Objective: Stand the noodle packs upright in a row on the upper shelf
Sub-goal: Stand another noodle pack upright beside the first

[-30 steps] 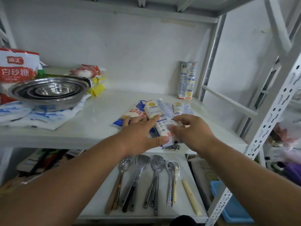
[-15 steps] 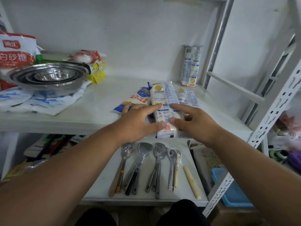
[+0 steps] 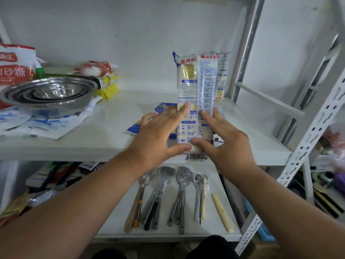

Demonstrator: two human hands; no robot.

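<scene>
step: tilting a pack (image 3: 196,94) upright on the shelf (image 3: 112,116)
left hand (image 3: 158,133): grasping pack
right hand (image 3: 225,139): grasping pack
next: set it beside the standing pack (image 3: 222,77)

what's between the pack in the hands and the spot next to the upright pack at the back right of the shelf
Only the flat noodle packs lying on the upper shelf behind the hands. Both hands already hold the lifted noodle pack tilted up above them; the shelf beside the standing pack looks bare.
</scene>
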